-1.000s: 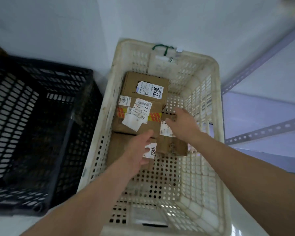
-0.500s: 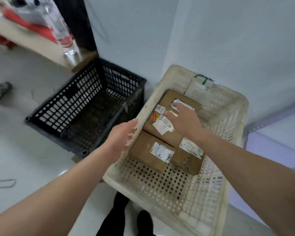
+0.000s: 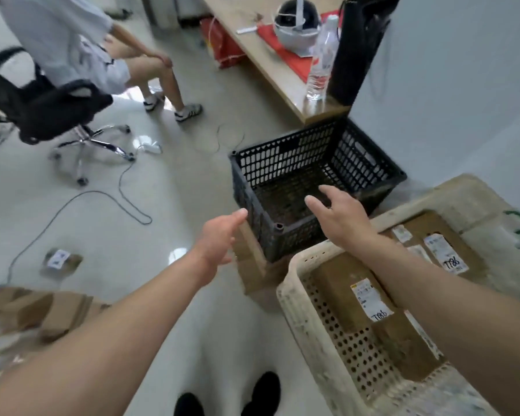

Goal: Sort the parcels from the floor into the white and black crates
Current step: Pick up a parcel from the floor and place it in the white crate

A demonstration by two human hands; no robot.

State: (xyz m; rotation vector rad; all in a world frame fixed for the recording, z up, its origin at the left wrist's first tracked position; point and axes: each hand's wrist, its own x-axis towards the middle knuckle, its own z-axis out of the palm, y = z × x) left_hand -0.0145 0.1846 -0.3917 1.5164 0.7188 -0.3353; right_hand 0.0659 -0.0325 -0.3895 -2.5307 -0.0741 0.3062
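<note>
Both hands hold nothing. The left hand [image 3: 219,238] is stretched out with relaxed fingers above the floor, and the right hand [image 3: 339,217] is spread open over the black crate [image 3: 282,150]. Labelled parcels [image 3: 336,280] lie in the white crate [image 3: 297,322], and more boxes [image 3: 33,310] lie on the floor at the left.

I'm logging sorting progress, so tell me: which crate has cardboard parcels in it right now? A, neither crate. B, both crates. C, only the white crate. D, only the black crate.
C: the labelled cardboard parcels lie inside the white crate, while the black crate shows only its bare mesh floor.
</note>
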